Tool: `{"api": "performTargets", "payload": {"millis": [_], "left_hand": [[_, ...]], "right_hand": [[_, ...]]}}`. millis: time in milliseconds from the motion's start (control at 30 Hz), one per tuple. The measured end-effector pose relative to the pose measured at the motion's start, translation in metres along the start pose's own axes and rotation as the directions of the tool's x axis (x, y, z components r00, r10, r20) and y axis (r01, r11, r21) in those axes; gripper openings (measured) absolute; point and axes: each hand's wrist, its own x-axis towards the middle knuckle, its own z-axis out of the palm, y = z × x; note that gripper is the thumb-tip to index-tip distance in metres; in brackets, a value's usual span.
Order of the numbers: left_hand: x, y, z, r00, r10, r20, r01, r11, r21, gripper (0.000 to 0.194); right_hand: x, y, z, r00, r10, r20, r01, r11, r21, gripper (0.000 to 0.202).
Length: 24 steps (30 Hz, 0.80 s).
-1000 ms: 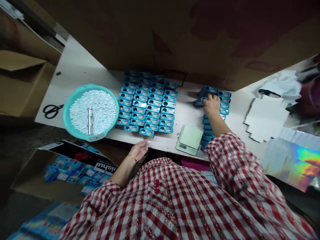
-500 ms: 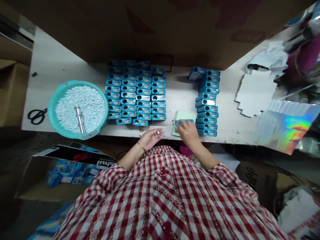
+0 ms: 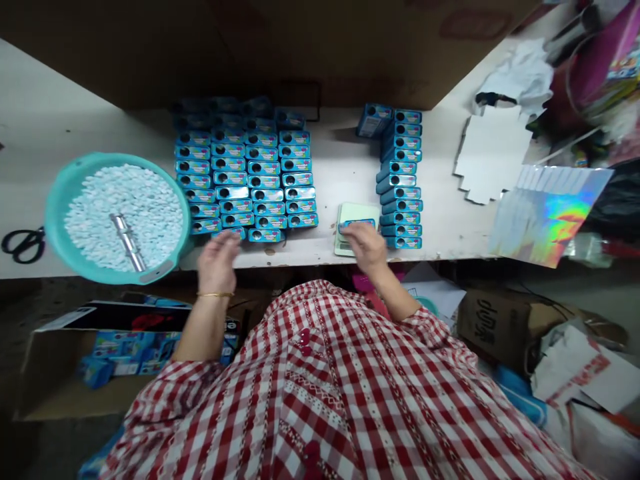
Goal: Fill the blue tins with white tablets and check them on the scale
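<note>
My right hand (image 3: pixel 369 248) is at the table's front edge, its fingers closed on a small blue box (image 3: pixel 358 223). That box lies on a pale green flat device like a small scale (image 3: pixel 344 247). My left hand (image 3: pixel 218 265), slightly blurred and with a bracelet at the wrist, is raised in front of the rows of blue boxes (image 3: pixel 263 181). Its fingers curl inward, and whatever they hold is hidden. To its left stands a turquoise basin (image 3: pixel 56 219) full of small white pieces (image 3: pixel 125 200), with a silvery tube (image 3: pixel 127 241) lying on them.
A column of similar blue boxes (image 3: pixel 401 193) stands right of the scale. Black scissors (image 3: pixel 23 245) lie left of the basin. Flat white card (image 3: pixel 493 157) and shiny holographic sheets (image 3: pixel 545 220) lie at right. A large cardboard box (image 3: pixel 320 47) borders the back.
My left hand has moved left toward the basin and turned from palm-up, where a small white piece showed, to curled fingers. My right hand stays on the blue box. The view has shifted.
</note>
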Motion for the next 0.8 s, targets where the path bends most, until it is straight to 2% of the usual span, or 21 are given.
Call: {"api": "performTargets", "payload": {"millis": [33,67,100,133,167,233,300,367,433,500,567,667,733,800], "left_hand": [[0.018,0.003,-0.015,0.983,0.147,-0.114,-0.135,0.985,0.109,0.023],[0.035,0.007,-0.03,0.942,0.275,-0.191,-0.222,0.94,0.258,0.028],[0.053,0.01,-0.046,0.901,0.361,-0.241,-0.241,0.878,0.412,0.035],[0.068,0.012,-0.06,0.871,0.411,-0.27,-0.205,0.802,0.561,0.042],[0.082,0.014,-0.074,0.863,0.435,-0.258,-0.152,0.709,0.689,0.046],[0.104,0.016,-0.095,0.884,0.398,-0.244,-0.032,0.573,0.819,0.05],[0.118,0.014,-0.108,0.932,0.292,-0.215,0.05,0.484,0.874,0.056],[0.126,0.01,-0.112,0.964,0.167,-0.207,0.119,0.425,0.897,0.061],[0.131,0.007,-0.11,0.971,0.088,-0.221,0.171,0.386,0.906,0.066],[0.134,0.007,-0.104,0.971,0.061,-0.23,0.19,0.382,0.904,0.069],[0.136,0.008,-0.099,0.978,0.026,-0.209,0.178,0.431,0.885,0.068],[0.147,0.007,-0.097,0.974,0.068,-0.215,0.153,0.501,0.852,0.046],[0.156,0.003,-0.1,0.979,0.087,-0.184,0.069,0.707,0.704,0.033],[0.163,-0.001,-0.104,0.979,0.074,-0.189,0.057,0.794,0.606,0.023]], "right_hand": [[0.004,0.009,-0.008,0.996,0.054,-0.07,-0.054,0.999,0.01,0.023],[0.007,0.016,-0.014,0.991,0.089,-0.1,-0.088,0.996,0.015,0.021],[0.01,0.023,-0.016,0.99,0.102,-0.099,-0.101,0.995,0.017,0.02],[0.013,0.028,-0.016,0.992,0.1,-0.077,-0.099,0.995,0.017,0.019],[0.014,0.032,-0.013,0.995,0.094,-0.046,-0.093,0.996,0.014,0.019],[0.014,0.039,-0.005,0.996,0.089,0.004,-0.089,0.996,0.002,0.019],[0.013,0.044,0.0,0.996,0.09,0.012,-0.089,0.996,-0.018,0.02],[0.009,0.046,-0.001,0.995,0.095,-0.02,-0.096,0.994,-0.056,0.021],[0.004,0.047,-0.008,0.991,0.103,-0.086,-0.111,0.99,-0.092,0.023],[-0.002,0.044,-0.019,0.983,0.109,-0.15,-0.126,0.987,-0.104,0.025],[-0.01,0.039,-0.028,0.981,0.101,-0.166,-0.118,0.988,-0.097,0.025],[-0.02,0.033,-0.032,0.994,0.054,-0.098,-0.065,0.991,-0.115,0.02],[-0.025,0.029,-0.028,0.997,0.044,-0.068,-0.054,0.987,-0.15,0.018],[-0.027,0.025,-0.023,0.998,0.038,-0.053,-0.047,0.983,-0.175,0.018]]}}
